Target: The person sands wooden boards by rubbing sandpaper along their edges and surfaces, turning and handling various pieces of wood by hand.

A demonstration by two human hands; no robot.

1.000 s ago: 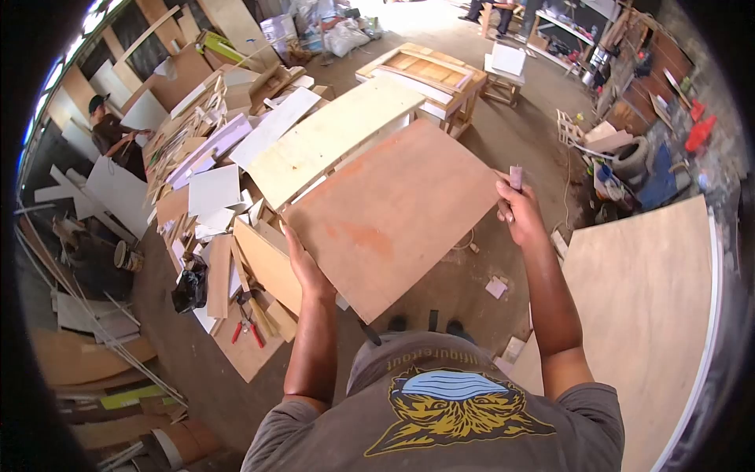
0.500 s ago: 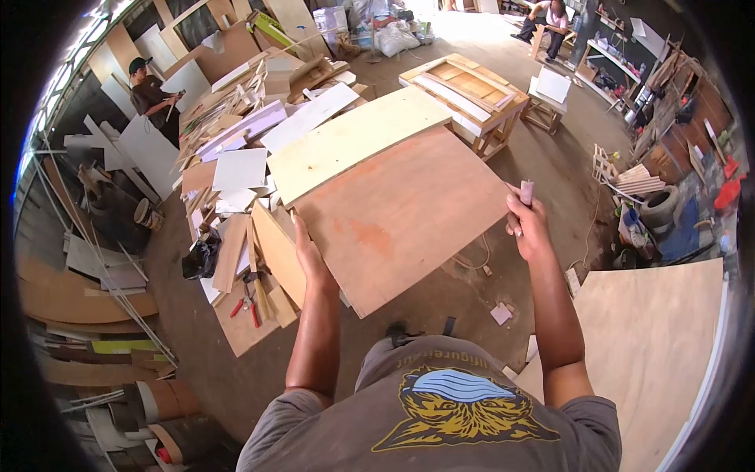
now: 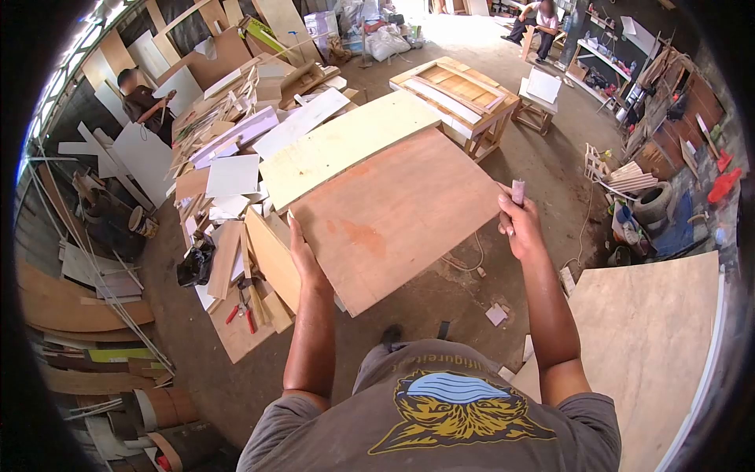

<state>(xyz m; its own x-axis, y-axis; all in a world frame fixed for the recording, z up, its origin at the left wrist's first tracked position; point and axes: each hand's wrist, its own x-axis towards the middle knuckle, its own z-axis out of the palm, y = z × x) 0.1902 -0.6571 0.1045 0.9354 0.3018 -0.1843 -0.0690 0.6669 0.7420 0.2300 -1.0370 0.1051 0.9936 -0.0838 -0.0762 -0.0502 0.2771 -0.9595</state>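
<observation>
A reddish-brown plywood panel point(image 3: 417, 208) is held tilted in front of me, with an orange smear on its face. My left hand point(image 3: 305, 256) grips its left edge, thumb along the side and the other fingers mostly hidden. My right hand point(image 3: 521, 224) is closed at the panel's right corner. A short pinkish cylindrical piece point(image 3: 518, 191) sticks up from that same hand; its kind is unclear. Just beyond the panel lies a pale yellow board point(image 3: 350, 145), partly covered by the panel's far edge.
Offcuts and a white square board point(image 3: 233, 175) are heaped at left, with red-handled pliers point(image 3: 250, 318) nearby. A wooden frame table point(image 3: 460, 94) stands ahead. A large plywood sheet point(image 3: 653, 330) is at right. One person point(image 3: 148, 102) stands at left; another point(image 3: 539, 30) sits far back.
The view has shifted slightly, so the surroundings sit a little further left. Both hands keep their hold on the panel, with hardly any change in its pose.
</observation>
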